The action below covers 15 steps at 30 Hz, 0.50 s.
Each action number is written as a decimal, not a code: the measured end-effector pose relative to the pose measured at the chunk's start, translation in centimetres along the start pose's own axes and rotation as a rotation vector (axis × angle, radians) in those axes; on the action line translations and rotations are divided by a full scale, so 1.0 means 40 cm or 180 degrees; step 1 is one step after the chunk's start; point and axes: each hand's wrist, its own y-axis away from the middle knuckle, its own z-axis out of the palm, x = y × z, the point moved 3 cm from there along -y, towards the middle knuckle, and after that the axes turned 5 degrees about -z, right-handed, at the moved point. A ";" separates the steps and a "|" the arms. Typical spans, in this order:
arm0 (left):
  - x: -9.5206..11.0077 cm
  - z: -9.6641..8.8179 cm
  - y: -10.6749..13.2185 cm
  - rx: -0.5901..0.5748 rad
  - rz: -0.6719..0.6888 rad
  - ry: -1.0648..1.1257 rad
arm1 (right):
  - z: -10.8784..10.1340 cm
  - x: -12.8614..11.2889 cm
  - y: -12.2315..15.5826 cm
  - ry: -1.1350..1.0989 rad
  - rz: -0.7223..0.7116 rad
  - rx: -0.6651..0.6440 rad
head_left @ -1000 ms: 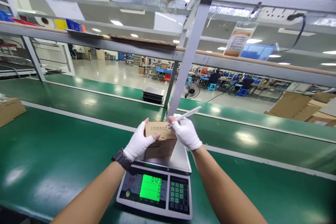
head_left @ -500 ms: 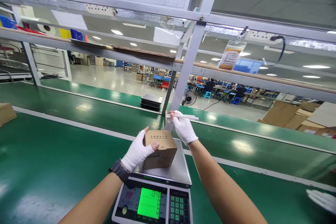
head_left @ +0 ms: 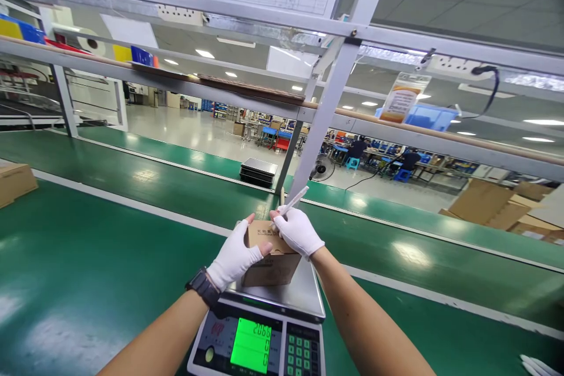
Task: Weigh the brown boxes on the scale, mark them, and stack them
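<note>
A small brown cardboard box (head_left: 272,269) with printed lettering sits on the steel pan of a digital scale (head_left: 308,294), whose green display reads about 2.066. My left hand (head_left: 235,255), in a white glove with bare fingertips and a dark watch at the wrist, grips the box by its left side, thumb at the front edge and a finger behind. In my right hand (head_left: 299,232), gloved the same way, a slim white pen (head_left: 296,200) is pinched, slanting up to the right. That hand rests over the box's top right; the pen's lower tip is hidden by the fingers.
Green work surface (head_left: 132,270) spreads around the scale, with another carton (head_left: 15,183) at its left. Beyond stand a grey metal upright (head_left: 324,117) and a dark stacked device with a silver top (head_left: 258,170). White gloves (head_left: 537,364) lie at lower right.
My right hand has come down and left onto the box top, and the pen has turned from level to slanted. The scale reading rose from about 1.348 to 2.066. My left hand keeps its grip.
</note>
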 end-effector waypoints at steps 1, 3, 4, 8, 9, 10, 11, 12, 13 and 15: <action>-0.001 0.000 0.000 0.0005 0.0003 0.0016 | 0.002 0.003 -0.004 0.0068 0.0035 0.0006; -0.002 0.000 0.001 0.0020 0.0008 0.0008 | 0.007 0.009 -0.008 0.0142 0.0091 0.0026; -0.002 0.000 0.001 0.0026 0.0013 -0.0010 | 0.008 0.011 -0.009 0.0157 0.0108 0.0039; 0.000 -0.001 0.003 0.0016 0.0001 -0.0047 | 0.010 0.009 -0.006 0.0168 0.0104 0.0002; 0.001 -0.001 0.003 0.0021 -0.0006 -0.0046 | 0.009 0.006 -0.005 0.0175 0.0097 -0.0015; 0.002 -0.001 0.003 0.0028 -0.0012 -0.0049 | 0.009 0.003 -0.004 0.0190 0.0083 -0.0036; 0.003 -0.001 0.002 0.0034 -0.0014 -0.0058 | 0.008 -0.001 -0.004 0.0212 0.0064 -0.0057; 0.004 -0.001 0.002 0.0041 -0.0012 -0.0073 | 0.007 -0.004 -0.004 0.0235 0.0043 -0.0076; 0.004 -0.001 0.002 0.0047 -0.0009 -0.0087 | 0.007 -0.005 -0.004 0.0258 0.0030 -0.0091; 0.005 0.000 0.003 0.0056 -0.0009 -0.0113 | 0.006 -0.006 -0.005 0.0305 0.0025 -0.0076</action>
